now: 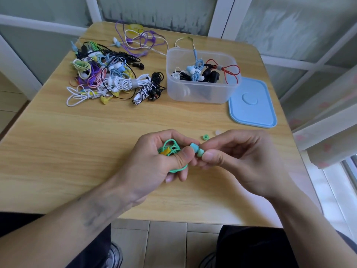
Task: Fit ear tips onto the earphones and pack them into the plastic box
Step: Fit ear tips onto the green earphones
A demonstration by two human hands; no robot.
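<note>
My left hand (pixel 164 157) grips a coiled green earphone cable (pixel 172 149) and pinches its teal earbud (pixel 194 147) between thumb and fingers. My right hand (pixel 237 157) pinches a green ear tip (pixel 201 152) right against that earbud. A loose green ear tip (pixel 206 137) and a clear ear tip (pixel 218 132) lie on the table just beyond my hands. The clear plastic box (pixel 201 93) stands at the back right with several bundled earphones (pixel 197 72) inside; a red cable (pixel 231 72) loops over its rim.
A blue lid (pixel 253 105) lies flat right of the box. A pile of tangled coloured earphones (pixel 108 78) covers the back left of the wooden table (pixel 77 147). Purple and white cables (pixel 141 41) lie at the far edge. Window frames surround the table.
</note>
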